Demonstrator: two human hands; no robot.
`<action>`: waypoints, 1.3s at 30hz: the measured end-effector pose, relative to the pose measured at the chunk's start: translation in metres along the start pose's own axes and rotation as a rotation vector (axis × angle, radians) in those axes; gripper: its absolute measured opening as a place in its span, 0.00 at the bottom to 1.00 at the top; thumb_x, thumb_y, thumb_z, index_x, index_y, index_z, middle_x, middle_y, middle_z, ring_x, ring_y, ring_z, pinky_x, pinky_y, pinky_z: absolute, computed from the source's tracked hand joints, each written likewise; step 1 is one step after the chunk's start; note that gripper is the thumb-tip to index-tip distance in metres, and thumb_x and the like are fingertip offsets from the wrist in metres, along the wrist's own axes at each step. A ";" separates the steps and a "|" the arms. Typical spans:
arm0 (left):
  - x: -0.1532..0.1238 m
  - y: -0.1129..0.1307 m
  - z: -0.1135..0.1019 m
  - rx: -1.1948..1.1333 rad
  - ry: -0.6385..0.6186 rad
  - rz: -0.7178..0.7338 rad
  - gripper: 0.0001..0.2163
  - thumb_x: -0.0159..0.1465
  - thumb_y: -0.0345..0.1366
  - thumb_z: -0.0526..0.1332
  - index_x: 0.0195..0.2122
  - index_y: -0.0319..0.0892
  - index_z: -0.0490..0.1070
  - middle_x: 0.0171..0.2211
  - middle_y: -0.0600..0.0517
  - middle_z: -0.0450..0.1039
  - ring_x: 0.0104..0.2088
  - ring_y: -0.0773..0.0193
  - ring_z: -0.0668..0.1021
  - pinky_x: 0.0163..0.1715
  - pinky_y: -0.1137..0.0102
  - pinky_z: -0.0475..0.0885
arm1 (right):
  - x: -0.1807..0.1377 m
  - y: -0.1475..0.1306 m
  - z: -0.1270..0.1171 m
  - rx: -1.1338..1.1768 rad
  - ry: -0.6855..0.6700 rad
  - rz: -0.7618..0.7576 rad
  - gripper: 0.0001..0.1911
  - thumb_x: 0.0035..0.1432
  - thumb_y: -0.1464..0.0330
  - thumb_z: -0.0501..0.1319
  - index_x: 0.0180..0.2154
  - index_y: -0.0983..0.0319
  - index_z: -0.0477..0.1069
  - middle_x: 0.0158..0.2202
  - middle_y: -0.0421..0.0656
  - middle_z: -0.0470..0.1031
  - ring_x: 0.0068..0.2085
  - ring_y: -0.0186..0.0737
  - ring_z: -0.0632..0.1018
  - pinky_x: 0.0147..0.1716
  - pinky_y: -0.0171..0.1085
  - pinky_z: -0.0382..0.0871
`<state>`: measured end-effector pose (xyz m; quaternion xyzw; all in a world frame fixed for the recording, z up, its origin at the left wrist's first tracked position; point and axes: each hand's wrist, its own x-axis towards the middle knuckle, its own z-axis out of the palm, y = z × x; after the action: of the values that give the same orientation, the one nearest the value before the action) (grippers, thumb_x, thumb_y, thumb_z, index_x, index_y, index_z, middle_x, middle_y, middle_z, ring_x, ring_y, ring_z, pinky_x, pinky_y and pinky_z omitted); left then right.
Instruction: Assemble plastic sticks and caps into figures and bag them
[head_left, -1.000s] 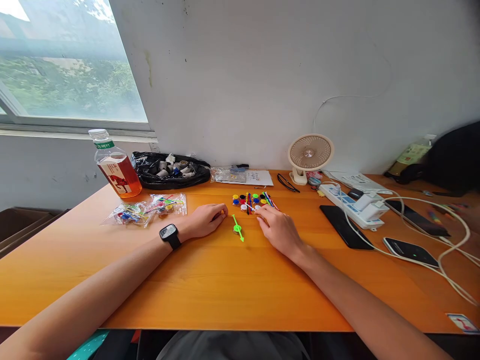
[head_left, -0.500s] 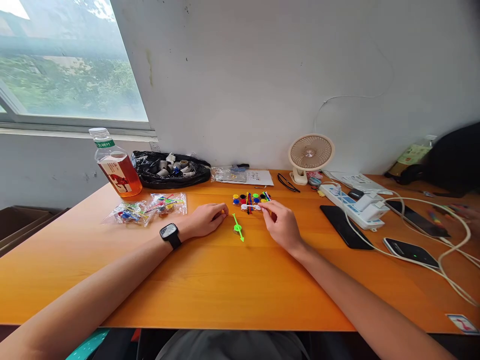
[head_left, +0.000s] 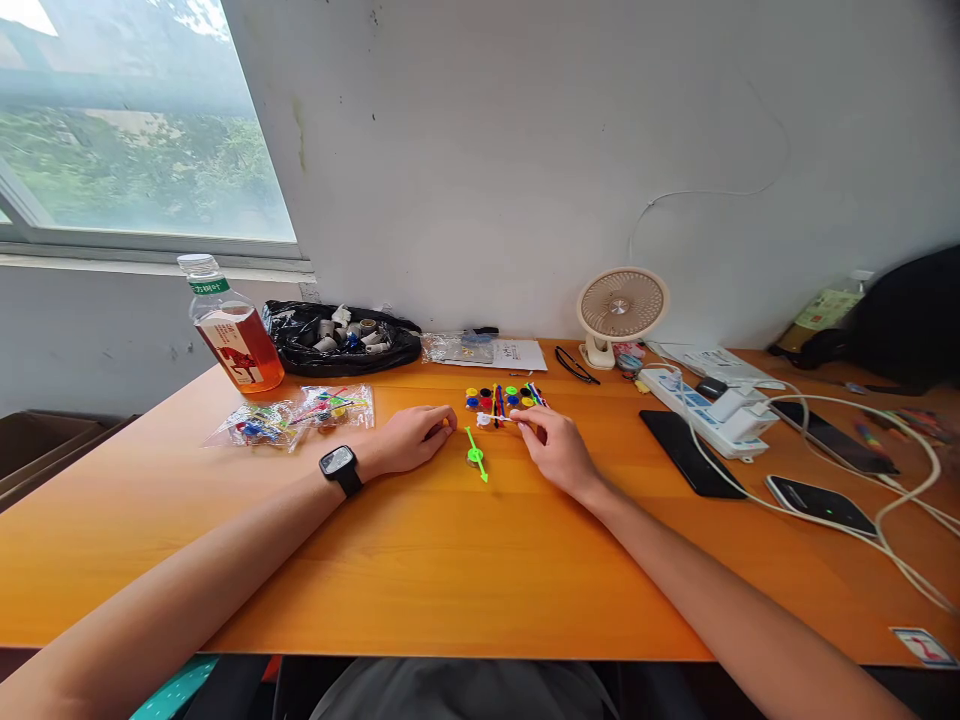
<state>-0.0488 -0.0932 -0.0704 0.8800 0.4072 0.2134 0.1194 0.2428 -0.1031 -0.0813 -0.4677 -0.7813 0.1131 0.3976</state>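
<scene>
My right hand (head_left: 559, 450) pinches a thin white plastic arrow (head_left: 501, 419), held over the front of a cluster of small coloured parts. Around its left end is a white piece (head_left: 484, 420); whether they touch I cannot tell. My left hand (head_left: 416, 440) rests on the table with its fingers curled and nothing visible in them. Between the hands lies a bright green arrow (head_left: 480, 466) on a round green base (head_left: 475, 456). Behind it are several coloured discs (head_left: 472, 399) in rows, with dark, red and yellow sticks (head_left: 499, 400) across them.
Two clear bags of coloured parts (head_left: 334, 407) lie left, near a tea bottle (head_left: 240, 350). Behind are a black bag (head_left: 289, 345) and a small fan (head_left: 622, 305). Right are a black phone (head_left: 690, 455), a power strip (head_left: 694, 415) and looping cables (head_left: 937, 470).
My right hand has turned and shifted slightly, and the white arrow in it is now tilted differently. My left hand and the green arrow have stayed put.
</scene>
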 end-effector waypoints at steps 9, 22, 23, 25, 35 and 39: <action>-0.001 -0.004 0.003 -0.016 0.004 0.012 0.10 0.74 0.37 0.53 0.48 0.46 0.74 0.41 0.49 0.81 0.38 0.58 0.81 0.38 0.67 0.70 | 0.001 -0.006 -0.007 -0.007 -0.027 0.045 0.13 0.65 0.73 0.54 0.38 0.59 0.77 0.41 0.44 0.83 0.33 0.43 0.77 0.37 0.39 0.70; -0.006 0.031 -0.002 0.016 -0.047 0.293 0.18 0.80 0.46 0.49 0.57 0.45 0.74 0.43 0.45 0.78 0.43 0.55 0.80 0.45 0.65 0.69 | -0.002 -0.014 -0.005 -0.048 -0.200 0.023 0.11 0.64 0.75 0.52 0.33 0.59 0.70 0.34 0.40 0.76 0.34 0.40 0.74 0.36 0.36 0.64; -0.006 0.032 -0.002 0.017 -0.066 0.303 0.18 0.79 0.47 0.49 0.55 0.45 0.75 0.42 0.46 0.78 0.42 0.56 0.79 0.45 0.65 0.69 | -0.003 -0.016 -0.006 -0.051 -0.215 0.017 0.11 0.65 0.75 0.53 0.34 0.59 0.70 0.34 0.40 0.76 0.34 0.40 0.75 0.36 0.36 0.64; -0.006 0.032 -0.003 0.017 -0.064 0.299 0.18 0.79 0.49 0.51 0.51 0.45 0.76 0.41 0.46 0.78 0.41 0.55 0.79 0.44 0.65 0.69 | -0.004 -0.020 -0.007 -0.052 -0.254 -0.007 0.11 0.67 0.75 0.53 0.35 0.59 0.71 0.36 0.41 0.77 0.36 0.40 0.76 0.37 0.35 0.65; -0.003 0.013 -0.001 0.142 0.159 0.074 0.08 0.63 0.31 0.62 0.42 0.45 0.78 0.39 0.48 0.81 0.41 0.52 0.79 0.43 0.61 0.71 | -0.014 -0.037 -0.012 -0.056 -0.435 -0.165 0.08 0.72 0.72 0.58 0.44 0.59 0.77 0.42 0.43 0.80 0.41 0.40 0.79 0.40 0.35 0.66; -0.002 0.005 0.003 0.100 0.243 0.059 0.10 0.61 0.25 0.59 0.38 0.44 0.77 0.45 0.49 0.82 0.46 0.52 0.79 0.48 0.60 0.73 | -0.015 -0.041 -0.012 -0.055 -0.461 -0.176 0.08 0.71 0.73 0.59 0.44 0.59 0.77 0.41 0.43 0.80 0.39 0.40 0.79 0.39 0.36 0.65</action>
<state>-0.0455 -0.0982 -0.0713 0.8642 0.4027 0.3012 0.0188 0.2291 -0.1402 -0.0587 -0.3703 -0.8918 0.1608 0.2043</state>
